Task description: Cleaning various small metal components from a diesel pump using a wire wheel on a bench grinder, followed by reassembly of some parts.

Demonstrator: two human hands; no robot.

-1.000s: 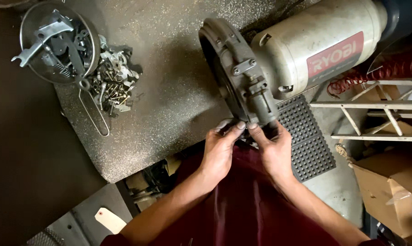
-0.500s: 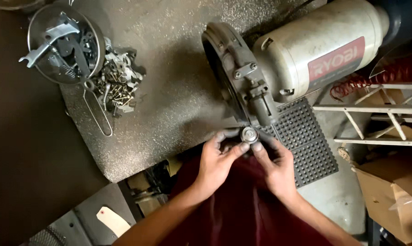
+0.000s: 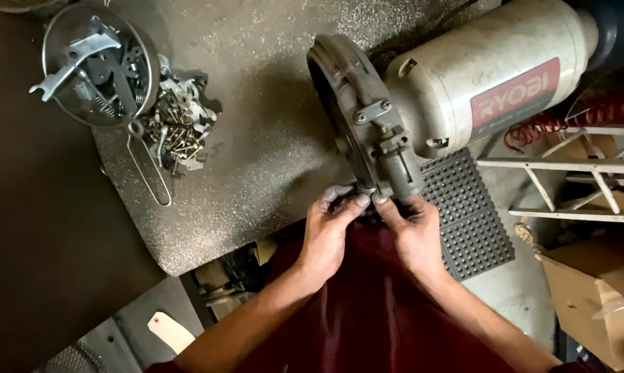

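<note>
Both hands work at the lower end of a grey guard on a motor.

The left hand point(image 3: 331, 231) and right hand point(image 3: 412, 231) meet fingertip to fingertip at the bottom of the guard point(image 3: 364, 121), pinching there; whatever small part they grip is hidden. The guard is mounted on the cream motor point(image 3: 488, 79), so I judge the job mid-way. A strainer point(image 3: 94, 65) of parts and loose screws point(image 3: 177, 131) lie well apart on the bench point(image 3: 257, 173). A black mat point(image 3: 464, 217) sits beside the right hand; nothing blocks the hands.
</note>
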